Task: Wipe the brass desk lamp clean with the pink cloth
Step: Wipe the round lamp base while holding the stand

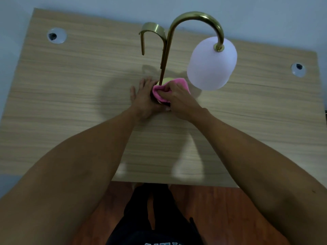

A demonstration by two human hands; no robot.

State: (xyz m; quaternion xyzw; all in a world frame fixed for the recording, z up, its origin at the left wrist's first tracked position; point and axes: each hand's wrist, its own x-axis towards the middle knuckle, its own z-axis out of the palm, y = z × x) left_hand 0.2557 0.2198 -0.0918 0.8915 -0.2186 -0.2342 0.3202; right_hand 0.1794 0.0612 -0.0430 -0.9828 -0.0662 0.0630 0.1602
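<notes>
A brass desk lamp (178, 20) stands mid-table, its thin stem rising from a round base and curving over to a white frosted shade (211, 64) on the right. A shorter brass hook arm bends off to the left. The pink cloth (178, 83) lies bunched over the base, of which only a small brass patch shows. My right hand (177, 101) presses down on the cloth and grips it. My left hand (144, 98) rests flat against the base's left side, fingers spread, steadying it.
The light wood table (70, 103) has two round cable grommets, one at the far left (57, 35) and one at the far right (298, 69). A pale wall runs behind the table. Below the near edge are a reddish wooden floor and my dark trousers.
</notes>
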